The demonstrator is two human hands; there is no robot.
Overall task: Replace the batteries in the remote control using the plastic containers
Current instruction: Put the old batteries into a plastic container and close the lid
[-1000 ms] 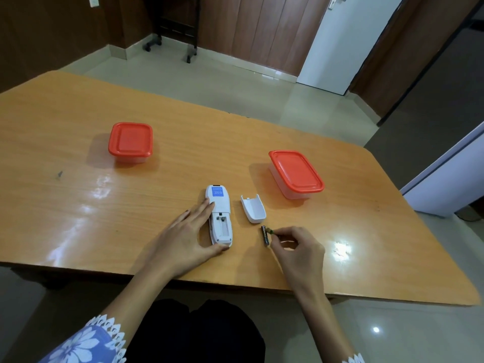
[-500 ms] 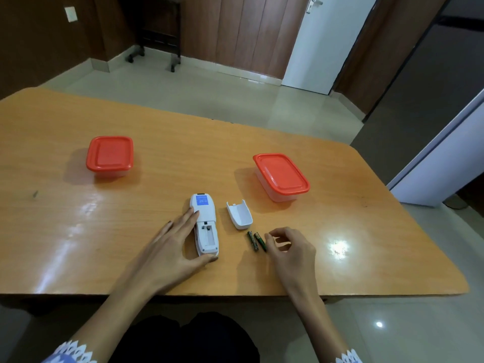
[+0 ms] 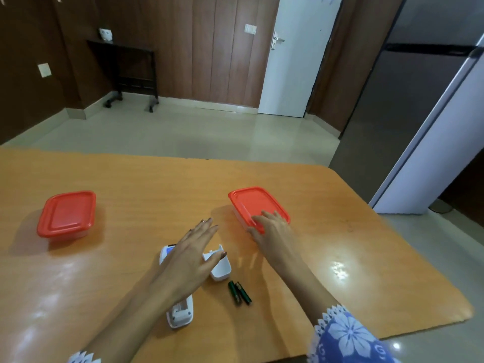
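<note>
A white remote lies face down on the wooden table, its battery bay open; my left hand hovers flat above it with fingers straight. The white battery cover lies just right of the remote, partly under my left thumb. Two dark green batteries lie side by side on the table. My right hand rests on the near corner of the right red-lidded container, fingers on its lid and thumb at its side. A second red-lidded container stands at the left.
The table's far edge and right corner are in view. Beyond it are a tiled floor, a white door, a black wheeled stand and a grey cabinet at the right.
My right hand left the two batteries on the table and reached forward onto the right container. My left hand lifted off the remote and stretched forward. The camera tilted up.
</note>
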